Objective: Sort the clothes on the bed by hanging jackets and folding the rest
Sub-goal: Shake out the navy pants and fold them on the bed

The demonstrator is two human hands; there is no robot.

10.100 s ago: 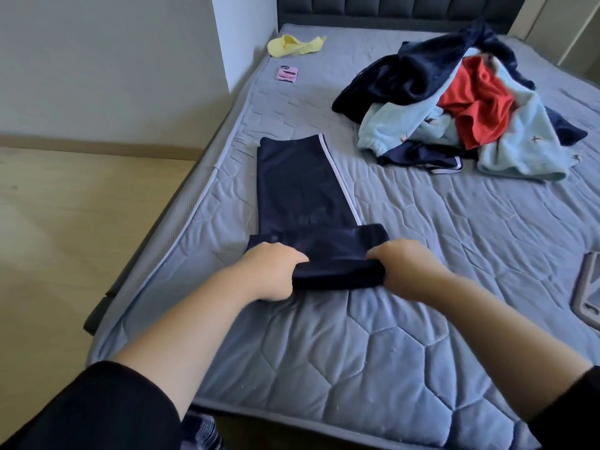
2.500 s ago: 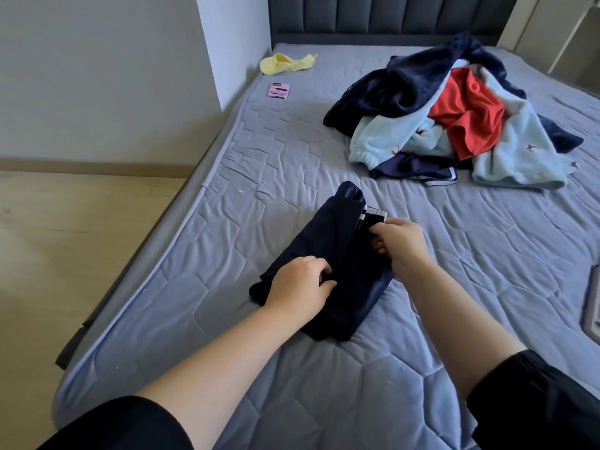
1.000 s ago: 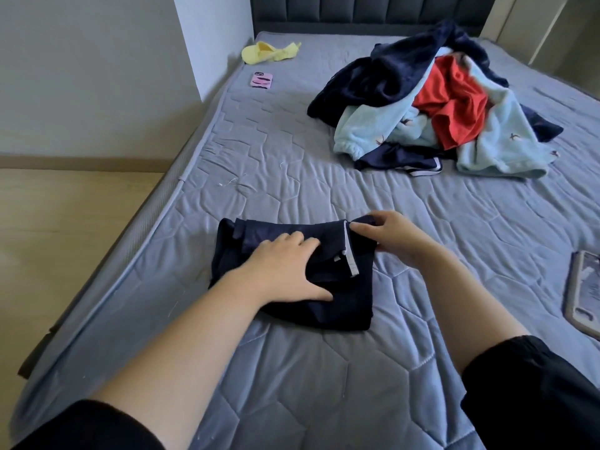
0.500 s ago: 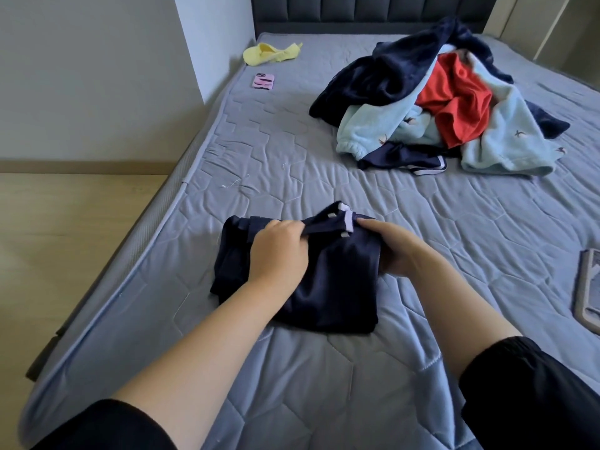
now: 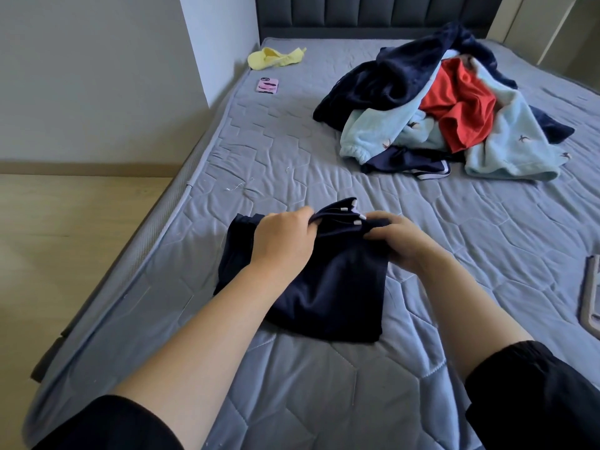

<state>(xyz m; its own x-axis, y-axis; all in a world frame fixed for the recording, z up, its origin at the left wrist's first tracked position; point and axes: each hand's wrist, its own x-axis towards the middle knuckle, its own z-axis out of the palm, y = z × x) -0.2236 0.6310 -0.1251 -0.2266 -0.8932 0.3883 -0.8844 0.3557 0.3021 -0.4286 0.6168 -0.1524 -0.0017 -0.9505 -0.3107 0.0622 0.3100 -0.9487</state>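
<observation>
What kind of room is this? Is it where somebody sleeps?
Most likely a bedroom. There is a grey quilted mattress with a dark padded headboard at its far end, and a pile of dark blue, light blue and red clothes lies on it. The left hand and right hand hold folded navy trousers.

Single cam, head-worn, wide-angle. Faces fwd and down, along the bed (image 5: 292,164) toward the headboard (image 5: 373,14) at top edge. Close range: wearer's forearms (image 5: 211,336) enter from btm edge. Left side: floor (image 5: 65,238) and wall (image 5: 97,76).
</observation>
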